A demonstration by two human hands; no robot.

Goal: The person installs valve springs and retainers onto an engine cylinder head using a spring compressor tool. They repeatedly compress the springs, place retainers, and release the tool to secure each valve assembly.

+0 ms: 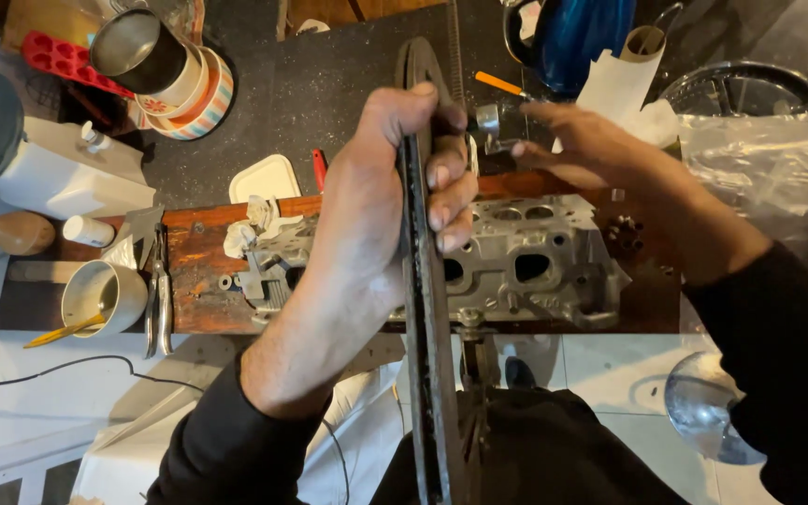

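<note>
A: What has the left hand [381,201] got?

B: Its fingers [449,178] are wrapped tight round a long dark bar [423,309], held upright over a grey engine head [526,262]. The head lies on a wooden plank [203,271].

A: And the right hand [591,140]?

B: It is at a small metal part [488,122] just past the bar's top. The fingers look pinched on it, but blur hides the grip, so I cannot tell.

A: Any packages or labels?

B: A white square lid [264,178] sits on the dark counter [329,84] behind the plank. A striped tape roll [203,98] is far left beside a red mould [63,61]. A small white bottle [88,230] lies at the plank's left end, by a white cup [105,295] and pliers [159,299]. Clear plastic [769,159] sits right.
</note>
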